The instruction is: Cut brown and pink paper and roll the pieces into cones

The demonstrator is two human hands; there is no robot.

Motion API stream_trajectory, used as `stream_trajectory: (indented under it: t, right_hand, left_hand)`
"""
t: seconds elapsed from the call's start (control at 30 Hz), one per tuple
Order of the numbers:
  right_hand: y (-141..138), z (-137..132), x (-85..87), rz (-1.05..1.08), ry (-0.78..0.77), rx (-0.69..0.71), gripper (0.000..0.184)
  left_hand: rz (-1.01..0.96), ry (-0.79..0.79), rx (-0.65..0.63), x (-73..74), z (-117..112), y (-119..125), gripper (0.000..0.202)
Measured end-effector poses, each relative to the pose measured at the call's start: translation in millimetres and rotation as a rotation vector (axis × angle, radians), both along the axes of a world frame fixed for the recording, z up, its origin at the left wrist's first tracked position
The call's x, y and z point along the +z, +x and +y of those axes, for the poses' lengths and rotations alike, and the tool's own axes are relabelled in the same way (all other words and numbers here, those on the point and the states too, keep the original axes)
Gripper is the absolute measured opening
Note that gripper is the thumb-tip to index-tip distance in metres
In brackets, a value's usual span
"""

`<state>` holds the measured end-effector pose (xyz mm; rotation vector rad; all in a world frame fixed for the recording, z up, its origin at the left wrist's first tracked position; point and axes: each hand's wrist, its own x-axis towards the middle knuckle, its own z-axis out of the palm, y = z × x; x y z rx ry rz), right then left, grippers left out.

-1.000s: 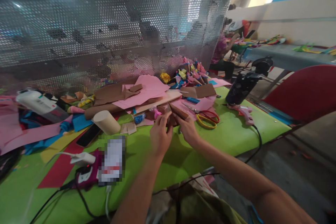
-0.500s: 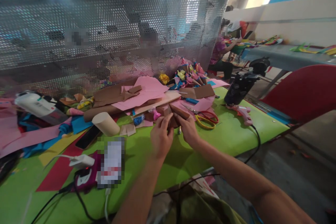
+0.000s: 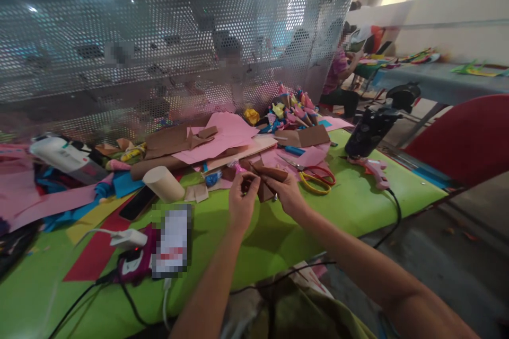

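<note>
A folded piece of brown paper (image 3: 267, 190) is held up between both hands over the green table (image 3: 274, 243). My left hand (image 3: 242, 196) pinches its left side, the fingertips curled together. With thumb and fingers closed, my right hand (image 3: 289, 195) grips its right edge. Just beyond the right hand lie scissors (image 3: 318, 177) with red and yellow handles. A twisted pink paper piece (image 3: 237, 166) and a crumpled blue one (image 3: 213, 178) sit beyond the left hand.
A cream cardboard tube (image 3: 164, 184), a phone (image 3: 137, 204) and a purple power strip (image 3: 137, 265) with cables are on the left. A pink glue gun (image 3: 376, 174) lies by a black cylinder (image 3: 368, 132) at right. Pink paper (image 3: 218, 137) sits before the perforated metal partition (image 3: 178, 53).
The brown paper has opened wider between my hands, and my left fingers have shifted slightly left and curled. The whole view has swung a little to the left.
</note>
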<state>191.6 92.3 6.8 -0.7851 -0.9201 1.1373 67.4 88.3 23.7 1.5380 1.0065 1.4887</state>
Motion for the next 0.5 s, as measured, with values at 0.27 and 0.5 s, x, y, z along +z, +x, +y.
stream_trajectory:
  t: [0.27, 0.5]
  right_hand:
    - [-3.2, -3.3, -0.1, -0.020, 0.029, 0.110, 0.033]
    - [-2.8, -3.1, 0.7, -0.029, 0.041, 0.111, 0.030]
  left_hand:
    - [-0.407, -0.354, -0.132, -0.6, 3.4, 0.3, 0.039]
    - [-0.453, -0.408, -0.133, -1.5, 6.2, -2.3, 0.033]
